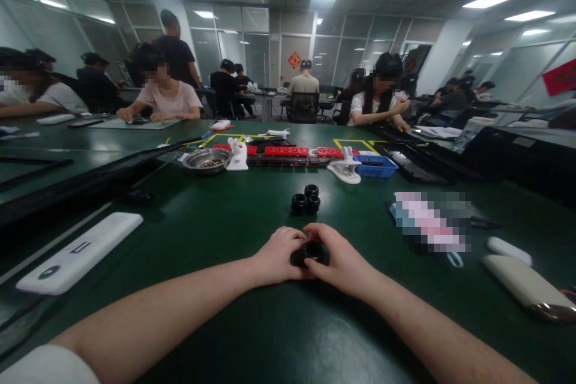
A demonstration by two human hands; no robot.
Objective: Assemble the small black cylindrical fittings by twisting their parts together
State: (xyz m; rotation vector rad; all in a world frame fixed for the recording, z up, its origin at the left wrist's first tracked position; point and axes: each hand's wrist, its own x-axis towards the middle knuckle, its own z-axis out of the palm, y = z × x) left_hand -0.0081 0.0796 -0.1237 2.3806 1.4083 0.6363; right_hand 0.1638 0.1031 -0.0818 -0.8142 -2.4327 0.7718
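My left hand [279, 255] and my right hand [342, 261] meet low over the table, fingers curled round a glossy black rounded piece [310, 252] from both sides. Its lower edge and whatever lies beneath it are partly covered by my fingers, so I cannot tell whether it is one piece or more. Just beyond my hands sits a small cluster of similar black round pieces [306, 201], grouped closely, with one at the back. They look ribbed or ring-shaped, but their exact kind is not clear.
Across the green table [202, 318] stand a metal bowl [207, 162] of small parts, white clips [346, 167], red strips [286, 151] and a blue tray [375, 166]. A white device [81, 252] lies left; a cream device [524, 285] lies right. Co-workers sit beyond.
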